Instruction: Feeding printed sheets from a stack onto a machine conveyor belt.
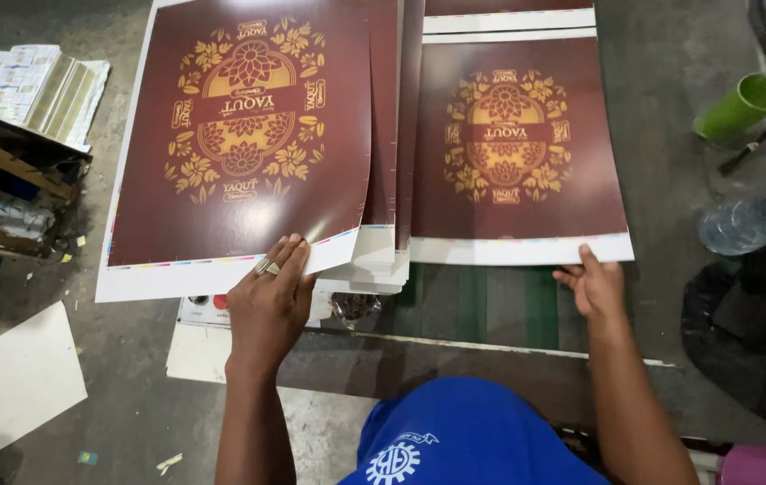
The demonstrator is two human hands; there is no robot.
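Grey, scuffed concrete floor [132, 395] under a low worktop [491, 310] carrying two piles of maroon printed sheets with gold floral ornament. Left hand [268, 305], ring on one finger, grip closed flat on the white lower edge of the lifted top sheet [239, 135] of the left stack [374, 265]. Right hand [594, 286] loosely curled, fingertips touching the right stack's [518, 144] lower edge. Beyond the right hand: one green cup [742, 108], one clear plastic bottle [751, 220].

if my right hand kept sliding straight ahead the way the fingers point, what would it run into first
The right hand points up and slightly left, its fingertips already at the white near edge of the maroon printed sheet. Going on, it would meet that sheet first, probably sliding over or under it.
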